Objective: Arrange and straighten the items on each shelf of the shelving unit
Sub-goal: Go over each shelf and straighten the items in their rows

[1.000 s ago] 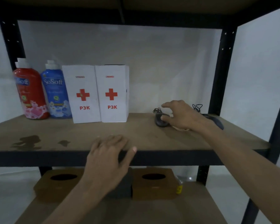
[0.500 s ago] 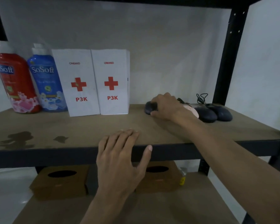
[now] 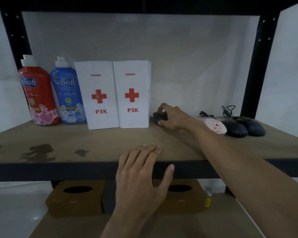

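A rounded, matte dark mouse [image 3: 159, 117] sits mid-frame on the rough wooden shelf [image 3: 101, 143], just beside a smooth white carton [image 3: 132, 95]. The right hand [image 3: 173, 118] curls round it, grip closed. The left hand [image 3: 141, 176] lies flat, grip open, on the shelf's dark metal edge.

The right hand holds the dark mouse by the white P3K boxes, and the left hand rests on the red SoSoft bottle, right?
No: the head view shows the left hand resting on the brown wooden shelf's front edge, not the red plastic bottle. The right hand does grip the dark mouse.
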`<state>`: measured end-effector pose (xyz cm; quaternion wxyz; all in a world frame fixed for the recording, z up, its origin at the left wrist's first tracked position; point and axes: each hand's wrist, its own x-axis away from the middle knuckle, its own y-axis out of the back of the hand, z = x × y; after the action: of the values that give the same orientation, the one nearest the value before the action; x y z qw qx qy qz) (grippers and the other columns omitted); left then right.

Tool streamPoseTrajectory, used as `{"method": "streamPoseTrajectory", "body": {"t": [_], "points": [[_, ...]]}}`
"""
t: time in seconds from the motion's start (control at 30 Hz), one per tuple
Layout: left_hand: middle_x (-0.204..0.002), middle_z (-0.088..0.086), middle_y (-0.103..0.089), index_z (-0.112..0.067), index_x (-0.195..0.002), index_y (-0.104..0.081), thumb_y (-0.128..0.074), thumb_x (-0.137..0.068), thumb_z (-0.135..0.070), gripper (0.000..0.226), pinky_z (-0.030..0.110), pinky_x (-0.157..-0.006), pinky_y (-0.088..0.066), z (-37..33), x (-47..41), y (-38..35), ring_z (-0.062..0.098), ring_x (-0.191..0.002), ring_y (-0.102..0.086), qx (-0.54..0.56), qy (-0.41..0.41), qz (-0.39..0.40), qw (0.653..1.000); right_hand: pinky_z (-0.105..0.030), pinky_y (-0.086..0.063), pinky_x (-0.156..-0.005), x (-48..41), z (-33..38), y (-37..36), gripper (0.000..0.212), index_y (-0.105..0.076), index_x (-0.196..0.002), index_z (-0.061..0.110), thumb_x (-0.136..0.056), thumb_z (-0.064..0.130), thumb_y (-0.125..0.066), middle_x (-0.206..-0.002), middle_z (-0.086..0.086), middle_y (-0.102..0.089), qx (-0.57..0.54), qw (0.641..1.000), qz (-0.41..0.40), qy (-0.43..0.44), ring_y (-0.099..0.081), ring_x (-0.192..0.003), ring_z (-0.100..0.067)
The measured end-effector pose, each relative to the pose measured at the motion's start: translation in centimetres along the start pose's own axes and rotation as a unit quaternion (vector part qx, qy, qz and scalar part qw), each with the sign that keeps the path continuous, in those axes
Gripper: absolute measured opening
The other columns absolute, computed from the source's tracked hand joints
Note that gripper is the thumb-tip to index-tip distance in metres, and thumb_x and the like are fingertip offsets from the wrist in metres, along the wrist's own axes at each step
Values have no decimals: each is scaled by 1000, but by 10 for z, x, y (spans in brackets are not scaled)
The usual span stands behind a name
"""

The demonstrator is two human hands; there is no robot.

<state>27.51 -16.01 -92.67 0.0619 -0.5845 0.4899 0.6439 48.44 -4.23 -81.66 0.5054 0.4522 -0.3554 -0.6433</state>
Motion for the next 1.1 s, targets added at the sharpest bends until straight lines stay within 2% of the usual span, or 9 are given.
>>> {"method": "streamPoseTrajectory", "body": {"t": [0.33,0.47,0.53,0.6,0.7,0.77,0.9,0.97,1.1], "points": [[-126,-11,-67,-28,-124,-67,-47,-92,-67,54,40,-104,-46,-2,-2,-1,10,-119,-60,-1,15,9,1000,-41,-49,-102,-10,6,-12,50,-44,-138,24,-94,30,-69,-135,-17,-53,-27,1000,-14,-2,-58,-116,-32],[-126,-10,-68,-26,-124,-68,-53,-92,-63,51,40,-103,-45,0,0,0,12,-118,-60,4,7,0,1000,-36,-42,-106,2,2,0,68,-32,-151,23,-95,35,-67,-145,-19,-48,-18,999,-25,11,-52,-128,-35],[-125,-9,-68,-24,-123,-70,-57,-92,-60,50,42,-101,-46,1,0,0,13,-117,-60,6,-1,-10,1000,-39,-40,-108,20,-5,22,76,-24,-156,24,-94,34,-67,-145,-21,-45,6,997,-71,12,-48,-130,-37],[-125,-8,-68,-23,-124,-70,-58,-92,-60,50,43,-101,-46,1,0,-1,14,-117,-60,8,-1,-14,1000,-41,-41,-108,44,-23,50,76,-28,-155,25,-92,38,-69,-142,-19,-49,82,992,-91,-19,-45,-132,-36],[-125,-7,-69,-22,-123,-70,-59,-92,-59,50,44,-102,-46,1,1,-3,14,-118,-60,11,2,-17,1000,-49,-41,-111,81,-55,84,81,-36,-152,33,-82,57,-72,-149,-11,-47,213,966,-1,-145,-40,-137,-35],[-126,-6,-69,-21,-123,-70,-59,-92,-59,51,44,-102,-46,1,2,-4,14,-119,-60,11,2,-18,1000,-46,-36,-114,97,-62,87,82,-36,-152,38,-81,67,-67,-153,-6,-43,281,937,84,-187,-37,-140,-35],[-126,-6,-69,-22,-124,-69,-58,-91,-60,52,44,-102,-46,1,1,-3,15,-119,-61,7,5,-15,1000,-50,-29,-113,91,-64,74,57,-46,-143,36,-91,57,-56,-140,-8,-53,301,940,78,-143,-32,-135,-39],[-126,-6,-68,-22,-125,-69,-58,-91,-60,52,44,-102,-46,0,1,-3,15,-119,-60,5,4,-14,1000,-49,-29,-112,81,-60,65,63,-46,-145,38,-87,60,-58,-142,-7,-53,285,949,50,-122,-31,-134,-38],[-127,-8,-67,-24,-125,-68,-54,-92,-61,52,43,-103,-45,0,2,-2,14,-120,-59,4,7,-13,1000,-50,-36,-109,51,-40,40,68,-52,-140,25,-86,66,-47,-140,-11,-55,260,962,35,-78,-41,-131,-37]]}}
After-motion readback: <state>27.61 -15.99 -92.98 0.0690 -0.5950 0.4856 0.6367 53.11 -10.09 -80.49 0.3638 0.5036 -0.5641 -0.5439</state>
